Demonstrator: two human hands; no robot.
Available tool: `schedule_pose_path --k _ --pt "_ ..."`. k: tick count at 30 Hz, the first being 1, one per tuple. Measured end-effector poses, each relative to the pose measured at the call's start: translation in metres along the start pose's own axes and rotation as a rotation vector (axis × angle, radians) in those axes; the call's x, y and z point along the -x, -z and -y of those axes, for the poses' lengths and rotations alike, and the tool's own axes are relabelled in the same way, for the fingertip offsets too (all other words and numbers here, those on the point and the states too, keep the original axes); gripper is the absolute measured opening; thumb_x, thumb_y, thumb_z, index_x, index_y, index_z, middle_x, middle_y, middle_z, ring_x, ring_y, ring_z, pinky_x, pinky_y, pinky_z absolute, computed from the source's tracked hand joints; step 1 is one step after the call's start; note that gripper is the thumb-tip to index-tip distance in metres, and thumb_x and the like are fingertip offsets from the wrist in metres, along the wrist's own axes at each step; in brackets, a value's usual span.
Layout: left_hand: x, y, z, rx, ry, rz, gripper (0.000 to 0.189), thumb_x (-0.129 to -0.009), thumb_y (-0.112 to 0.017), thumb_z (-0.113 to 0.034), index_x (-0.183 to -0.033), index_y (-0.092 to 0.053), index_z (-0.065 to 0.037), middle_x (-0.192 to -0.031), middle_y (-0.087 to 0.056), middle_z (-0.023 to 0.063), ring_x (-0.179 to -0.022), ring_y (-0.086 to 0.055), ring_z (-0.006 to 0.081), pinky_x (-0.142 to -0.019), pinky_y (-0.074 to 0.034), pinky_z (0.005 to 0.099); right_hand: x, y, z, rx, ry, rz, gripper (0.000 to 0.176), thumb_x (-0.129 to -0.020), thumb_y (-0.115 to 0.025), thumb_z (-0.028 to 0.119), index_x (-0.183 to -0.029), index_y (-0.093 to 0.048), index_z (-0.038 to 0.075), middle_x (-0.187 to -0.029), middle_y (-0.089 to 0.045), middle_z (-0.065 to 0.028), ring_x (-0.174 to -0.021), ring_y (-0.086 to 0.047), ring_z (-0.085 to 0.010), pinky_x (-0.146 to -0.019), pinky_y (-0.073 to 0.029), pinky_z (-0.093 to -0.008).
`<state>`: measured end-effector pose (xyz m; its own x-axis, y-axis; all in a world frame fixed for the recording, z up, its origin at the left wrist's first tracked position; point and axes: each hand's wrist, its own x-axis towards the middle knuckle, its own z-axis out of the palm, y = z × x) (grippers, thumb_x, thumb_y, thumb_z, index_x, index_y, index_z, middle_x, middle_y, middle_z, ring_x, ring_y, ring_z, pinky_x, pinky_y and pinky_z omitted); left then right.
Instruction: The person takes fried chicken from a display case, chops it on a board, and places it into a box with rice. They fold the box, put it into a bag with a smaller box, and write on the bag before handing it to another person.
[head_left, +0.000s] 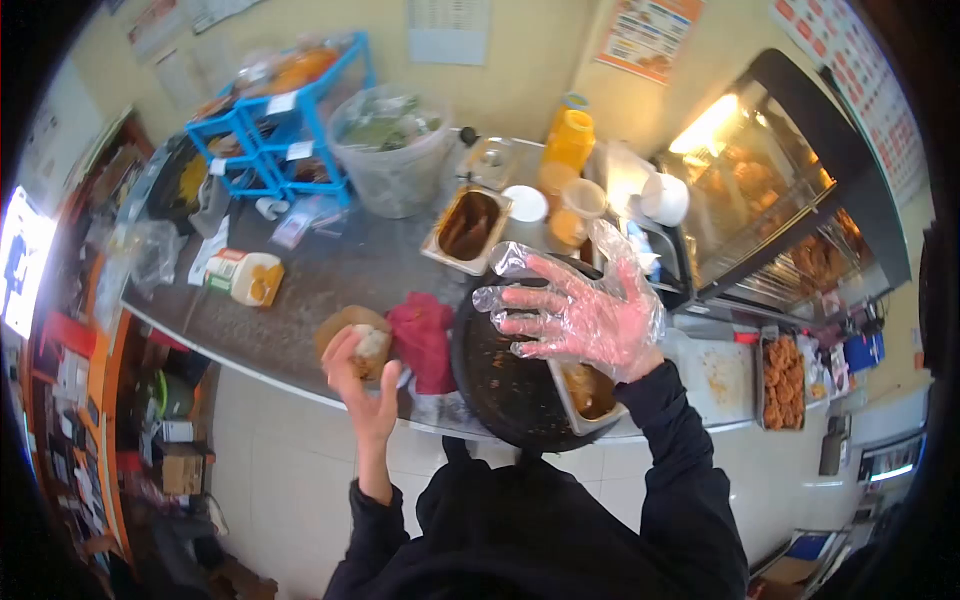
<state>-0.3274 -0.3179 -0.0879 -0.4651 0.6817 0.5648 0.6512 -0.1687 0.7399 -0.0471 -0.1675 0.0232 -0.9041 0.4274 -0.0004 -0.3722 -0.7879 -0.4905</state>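
Fingers: left hand (368, 405) grips round bun (370, 345) | right hand (590, 320), crinkly-gloved, splayed over black pan (490, 385)

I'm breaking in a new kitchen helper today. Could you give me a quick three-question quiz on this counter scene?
1. True or false: the right hand wears a clear plastic glove.
2. What does the left hand hold? A) a bun B) a knife C) a cup
3. Fill in: the cloth lying between the bun and the dark round pan is ____.
Key: 1 true; 2 A; 3 red.
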Motion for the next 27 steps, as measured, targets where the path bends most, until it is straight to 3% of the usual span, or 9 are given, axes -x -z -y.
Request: schedule_pose_path --k 3,6,10,13,18,22,23,26,27 --pt "-0.050 -0.044 -0.086 0.312 -0.093 0.485 0.047 -0.075 -0.079 -0.020 -0.115 -0.058 -0.007 -0.132 -0.052 0.0124 -0.121 -0.049 0.0256 -0.099 -0.039 0.0398 0.057 -0.003 0.004 -0.021 0.099 0.032 0.097 -0.087 -0.040 0.072 -0.154 -0.010 0.009 -0.154 -0.016 -0.0282 -0.139 -0.022 -0.0514 -0.111 -0.020 -0.0633" --pt "-0.070 -0.107 -0.132 0.544 -0.001 0.871 0.037 -0.078 -0.077 -0.022 -0.109 -0.060 -0.009 -0.129 -0.055 0.0084 -0.116 -0.053 0.0228 -0.095 -0.041 0.0381 0.114 0.008 0.008 -0.003 0.199 0.090 0.099 -0.085 -0.042 0.072 -0.154 -0.007 0.010 -0.156 -0.009 -0.0278 -0.140 -0.017 -0.0532 -0.111 -0.014 -0.0654" --pt "-0.068 -0.182 -0.176 0.722 0.037 1.218 0.018 -0.085 -0.072 -0.021 -0.089 -0.063 -0.006 -0.126 -0.057 0.0073 -0.117 -0.051 0.0203 -0.099 -0.038 0.0361 0.183 0.014 0.020 0.077 0.375 -0.020 0.097 -0.084 -0.042 0.075 -0.154 -0.011 0.016 -0.155 -0.011 -0.0296 -0.138 -0.012 -0.0583 -0.107 -0.014 -0.0726" --pt "-0.056 -0.230 -0.210 0.714 -0.202 1.246 0.016 -0.086 -0.071 -0.020 -0.087 -0.064 -0.006 -0.126 -0.058 0.0078 -0.118 -0.051 0.0206 -0.101 -0.036 0.0361 0.229 0.027 0.023 -0.018 0.447 -0.002 0.099 -0.083 -0.046 0.074 -0.155 -0.009 0.016 -0.157 -0.009 -0.0255 -0.140 -0.013 -0.0531 -0.111 -0.012 -0.0686" --pt "-0.019 -0.325 -0.229 0.535 -0.425 0.919 0.013 -0.081 -0.072 -0.021 -0.081 -0.064 -0.011 -0.122 -0.056 0.0064 -0.116 -0.052 0.0268 -0.096 -0.036 0.0420 0.300 0.064 0.013 -0.213 0.684 -0.138 0.083 -0.093 -0.038 0.063 -0.155 -0.009 0.016 -0.158 -0.007 -0.0233 -0.141 -0.007 -0.0529 -0.106 -0.009 -0.0743" --pt "0.003 -0.375 -0.233 0.335 -0.453 0.775 0.013 -0.077 -0.073 -0.024 -0.079 -0.066 -0.014 -0.123 -0.055 0.0018 -0.110 -0.054 0.0222 -0.088 -0.031 0.0480 0.342 0.094 0.000 -0.616 0.871 -0.233 0.072 -0.098 -0.033 0.056 -0.154 -0.012 0.016 -0.159 -0.012 -0.0169 -0.145 -0.012 -0.0430 -0.108 -0.015 -0.0711" --pt "0.007 -0.381 -0.235 0.232 -0.442 0.764 0.014 -0.077 -0.074 -0.023 -0.079 -0.065 -0.012 -0.121 -0.056 0.0053 -0.112 -0.054 0.0248 -0.091 -0.036 0.0462 0.351 0.102 0.000 -0.693 0.899 -0.271 0.070 -0.099 -0.032 0.055 -0.154 -0.013 0.016 -0.159 -0.014 -0.0154 -0.145 -0.013 -0.0405 -0.108 -0.016 -0.0703" --pt "0.014 -0.388 -0.239 0.012 -0.408 0.768 0.022 -0.076 -0.077 -0.023 -0.084 -0.064 -0.008 -0.119 -0.057 0.0127 -0.115 -0.055 0.0309 -0.096 -0.045 0.0435 0.378 0.155 0.000 0.008 0.856 -0.457 0.067 -0.099 -0.031 0.055 -0.153 -0.019 0.018 -0.157 -0.022 -0.0135 -0.142 -0.024 -0.0388 -0.108 -0.025 -0.0640" --pt "0.016 -0.399 -0.228 0.003 -0.406 0.796 0.026 -0.074 -0.078 -0.025 -0.089 -0.065 -0.009 -0.121 -0.055 0.0130 -0.114 -0.055 0.0318 -0.095 -0.045 0.0445 0.385 0.171 0.003 0.033 0.835 -0.517 0.066 -0.099 -0.032 0.055 -0.152 -0.022 0.019 -0.155 -0.027 -0.0129 -0.140 -0.028 -0.0373 -0.106 -0.029 -0.0613"
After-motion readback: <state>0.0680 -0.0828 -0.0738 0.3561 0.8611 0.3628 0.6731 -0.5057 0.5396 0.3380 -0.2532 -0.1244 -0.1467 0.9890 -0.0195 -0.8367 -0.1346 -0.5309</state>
